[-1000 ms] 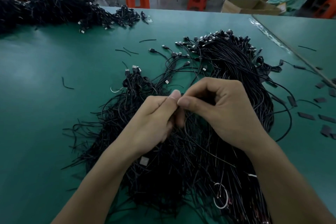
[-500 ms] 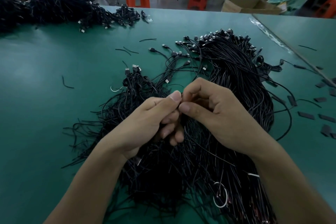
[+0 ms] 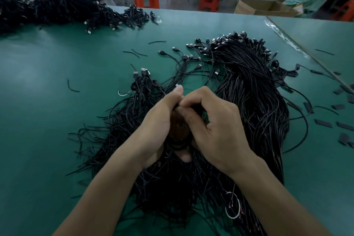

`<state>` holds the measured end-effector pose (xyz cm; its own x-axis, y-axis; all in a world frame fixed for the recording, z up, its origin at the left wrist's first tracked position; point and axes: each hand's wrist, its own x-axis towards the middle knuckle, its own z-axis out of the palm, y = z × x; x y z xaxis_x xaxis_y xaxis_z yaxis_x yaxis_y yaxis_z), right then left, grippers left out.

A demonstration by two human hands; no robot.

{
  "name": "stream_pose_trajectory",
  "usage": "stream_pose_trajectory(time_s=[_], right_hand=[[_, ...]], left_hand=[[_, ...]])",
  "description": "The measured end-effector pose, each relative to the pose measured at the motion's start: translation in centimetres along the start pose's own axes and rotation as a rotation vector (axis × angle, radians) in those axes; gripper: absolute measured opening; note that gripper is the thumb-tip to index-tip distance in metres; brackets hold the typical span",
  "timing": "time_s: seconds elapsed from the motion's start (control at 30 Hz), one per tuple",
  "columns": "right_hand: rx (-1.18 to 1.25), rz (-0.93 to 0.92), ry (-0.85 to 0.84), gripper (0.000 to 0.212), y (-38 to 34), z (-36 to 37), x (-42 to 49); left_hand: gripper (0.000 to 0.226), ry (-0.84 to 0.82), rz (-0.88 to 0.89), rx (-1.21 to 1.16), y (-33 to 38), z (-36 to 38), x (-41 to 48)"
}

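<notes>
Now drawn tighter together than a second ago: left hand (image 3: 159, 126) and right hand (image 3: 216, 130), fingers curled, gripping a small coil of black cable (image 3: 178, 144) between them, over the near middle of the cable heap (image 3: 252, 101) on the green table (image 3: 57, 82). Likely winding nearly done, tying next.

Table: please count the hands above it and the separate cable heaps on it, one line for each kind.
Hands: 2 (left hand, right hand)
Cable heaps: 2 (near heap, far heap)
Total: 4
</notes>
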<state>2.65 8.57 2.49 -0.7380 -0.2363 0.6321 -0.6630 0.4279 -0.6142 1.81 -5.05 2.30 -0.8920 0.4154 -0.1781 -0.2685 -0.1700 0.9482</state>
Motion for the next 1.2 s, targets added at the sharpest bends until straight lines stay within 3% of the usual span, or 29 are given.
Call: stream_pose_trajectory(time_s=[0.07, 0.17, 0.27, 0.33, 0.37, 0.43, 0.53, 0.73, 0.87, 0.97, 1.2], right_hand=[[-0.007, 0.035, -0.019, 0.005, 0.2, -0.1, 0.2], [0.009, 0.146, -0.067, 0.005, 0.9, -0.8, 0.2], [-0.002, 0.422, -0.136, 0.043, 2.2, -2.2, -0.2], [-0.186, 0.578, -0.361, 0.069, 3.1, -2.5, -1.1], [-0.297, 0.616, -0.510, 0.072, 3.4, -2.2, -1.7], [-0.404, 0.642, -0.637, 0.059, 3.5, -1.3, -2.6], [-0.355, 0.626, -0.522, 0.028, 3.3, -0.5, -2.9], [-0.318, 0.661, -0.493, 0.009, 3.0, -0.6, -2.5], [-0.336, 0.662, -0.451, 0.011, 2.6, -1.1, -2.5], [-0.432, 0.630, -0.528, 0.016, 2.3, -1.0, -2.4], [-0.420, 0.619, -0.486, 0.009, 1.8, -0.8, -2.5]], left_hand=[[0.073, 0.038, -0.007, 0.135, 0.0, 0.0, 0.1], [0.075, 0.169, 0.114, 0.347, -0.5, -0.6, 0.6], [0.071, 0.304, 0.226, 0.561, -0.6, -2.0, 1.0], [0.069, 0.370, 0.260, 0.607, -0.5, -2.7, 1.0], [0.069, 0.391, 0.272, 0.600, -0.4, -2.9, 1.1], [0.068, 0.410, 0.288, 0.571, -0.5, -2.8, 1.2], [0.072, 0.437, 0.282, 0.584, -0.8, -2.5, 1.4], [0.074, 0.442, 0.247, 0.522, -1.1, -2.8, 1.6], [0.070, 0.447, 0.240, 0.501, -1.3, -2.8, 1.7], [0.068, 0.457, 0.245, 0.481, -1.3, -2.7, 1.7], [0.071, 0.468, 0.256, 0.456, -1.0, -2.3, 1.6]])
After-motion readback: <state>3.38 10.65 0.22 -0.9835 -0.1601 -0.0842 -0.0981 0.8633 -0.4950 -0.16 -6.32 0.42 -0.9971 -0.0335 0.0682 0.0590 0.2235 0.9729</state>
